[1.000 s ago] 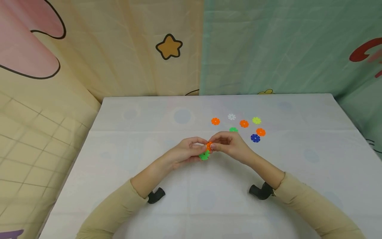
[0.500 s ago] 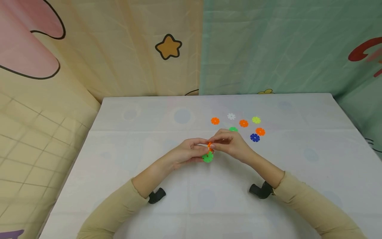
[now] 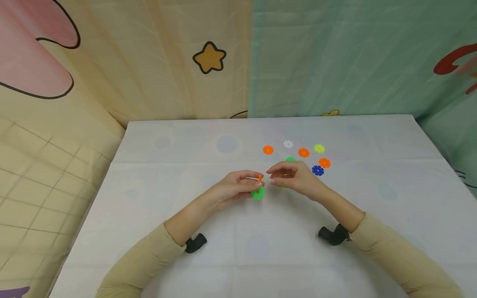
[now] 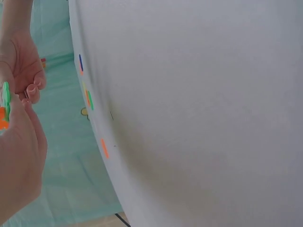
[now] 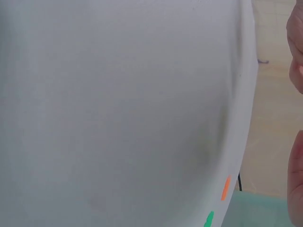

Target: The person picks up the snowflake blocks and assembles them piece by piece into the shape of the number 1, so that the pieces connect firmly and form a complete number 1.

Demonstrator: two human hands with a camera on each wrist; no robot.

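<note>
My left hand [image 3: 235, 189] pinches a small joined piece between thumb and fingers, above the table. The piece has a green slotted disc [image 3: 258, 193] facing up and an orange slotted disc [image 3: 260, 178] seen edge-on; the fingers partly hide their joint. In the left wrist view the green disc [image 4: 6, 97] and orange disc [image 4: 3, 119] show at the left edge. My right hand [image 3: 298, 178] hovers just to the right, its fingers loosely bent with a gap from the piece. Nothing shows between its fingertips. Only parts of fingers [image 5: 296, 184] appear in the right wrist view.
Loose slotted discs lie farther back on the white-covered table [image 3: 179, 145]: several orange [image 3: 303, 152], a white [image 3: 288, 144], a yellow [image 3: 319, 148], a blue [image 3: 318, 170] and a green one [image 3: 290, 159] partly behind the right hand. A printed curtain [image 3: 156, 62] hangs behind.
My right hand has let go of the orange disc and drawn back to the right. My left hand keeps hold of the joined discs, which have turned a little.
</note>
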